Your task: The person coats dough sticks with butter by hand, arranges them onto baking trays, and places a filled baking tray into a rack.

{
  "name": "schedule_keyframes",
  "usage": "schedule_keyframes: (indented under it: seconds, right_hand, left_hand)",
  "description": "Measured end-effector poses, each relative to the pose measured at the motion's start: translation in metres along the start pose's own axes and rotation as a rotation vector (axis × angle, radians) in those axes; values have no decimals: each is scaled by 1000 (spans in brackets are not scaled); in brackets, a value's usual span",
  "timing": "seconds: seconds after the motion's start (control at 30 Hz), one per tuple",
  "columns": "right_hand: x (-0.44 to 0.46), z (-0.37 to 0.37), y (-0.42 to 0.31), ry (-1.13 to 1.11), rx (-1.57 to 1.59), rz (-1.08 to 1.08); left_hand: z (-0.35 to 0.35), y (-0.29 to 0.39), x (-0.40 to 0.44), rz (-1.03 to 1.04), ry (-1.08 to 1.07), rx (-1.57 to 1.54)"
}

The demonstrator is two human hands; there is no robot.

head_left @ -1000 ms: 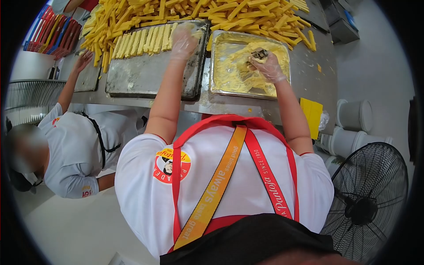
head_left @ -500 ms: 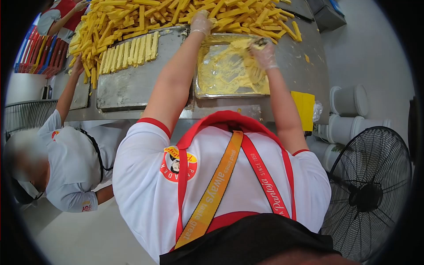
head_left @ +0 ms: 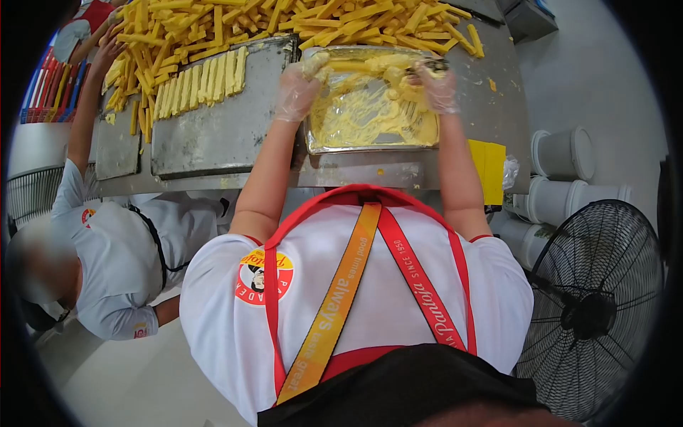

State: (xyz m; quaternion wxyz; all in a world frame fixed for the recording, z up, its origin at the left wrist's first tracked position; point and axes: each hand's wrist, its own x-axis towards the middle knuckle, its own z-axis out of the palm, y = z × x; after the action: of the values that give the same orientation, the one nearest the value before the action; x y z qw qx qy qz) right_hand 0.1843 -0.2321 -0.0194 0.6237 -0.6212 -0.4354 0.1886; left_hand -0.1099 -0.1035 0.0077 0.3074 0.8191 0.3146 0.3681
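Note:
My left hand (head_left: 297, 92), in a clear glove, is closed on the left end of a yellow stick (head_left: 353, 66) that lies across the back of a metal tray (head_left: 334, 148). Pale yellow cream (head_left: 341, 114) is smeared over the tray's bottom, with bare metal showing in places. In my gloved right hand (head_left: 436, 85), at the tray's right side, is a dark, cream-coated handle. It seems to belong to a slotted spatula (head_left: 407, 112), whose blade rests in the cream. More cream is heaped along the stick's right part.
Behind the tray is a large pile of yellow sticks (head_left: 284, 18). A second tray (head_left: 206, 146) at left bears a row of cream-coated sticks (head_left: 203, 82). A co-worker (head_left: 121, 263) reaches to the pile at left. A black fan (head_left: 589, 313) and white buckets (head_left: 562, 153) stand at right.
My left hand has come back from the pile to the tray's left edge with a yellow stick. The spatula hand has shifted slightly right and forward in the tray. The co-worker's hand has moved up the pile.

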Motion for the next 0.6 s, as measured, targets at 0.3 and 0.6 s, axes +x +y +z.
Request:
schedule_keyframes:
  seconds: [0.3, 0.6]
  right_hand:
    - [-16, 21, -18, 81, -294, 134]
    - [-43, 58, -66, -201, 344, 73]
  left_hand:
    - [28, -7, -25, 101, -86, 180]
    - [42, 0, -19, 64, -72, 82]
